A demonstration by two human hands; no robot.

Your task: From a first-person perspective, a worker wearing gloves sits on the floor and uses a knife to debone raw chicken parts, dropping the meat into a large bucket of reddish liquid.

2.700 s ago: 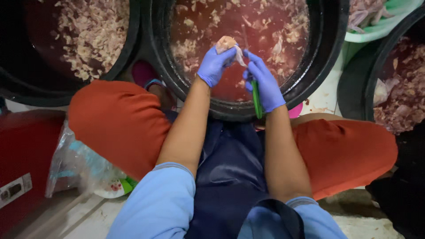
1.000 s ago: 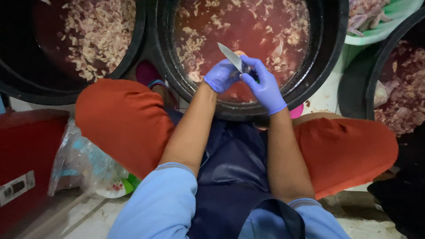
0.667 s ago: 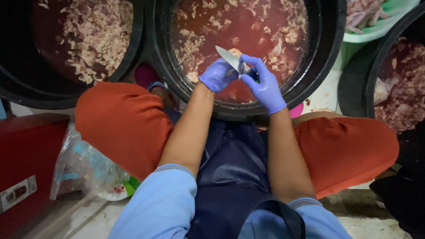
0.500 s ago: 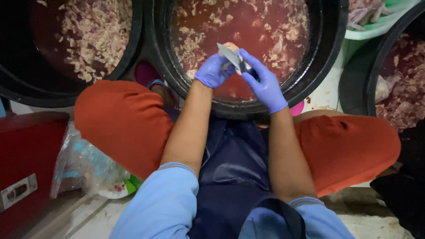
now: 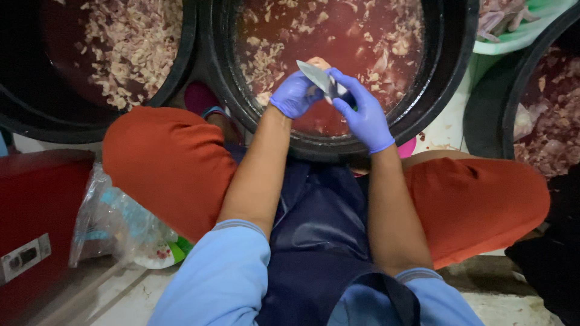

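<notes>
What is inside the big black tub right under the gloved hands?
The black tub holds reddish liquid with pale meat scraps floating in it. The left hand, right hand and knife cover part of the surface; the murky liquid hides the bottom.

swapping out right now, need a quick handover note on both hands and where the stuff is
Left hand, blue glove: fingers closed on a small pale piece of meat, held over the middle black tub.
Right hand, blue glove: gripping a knife, blade against the piece.
Middle tub: reddish liquid with many pale scraps floating. The left tub and right tub hold similar scraps; a green basin at top right holds pale pieces.
Done: lots of scraps already in the tubs.
Left: the piece in hand is not yet released; how far it is cut cannot be seen.
</notes>
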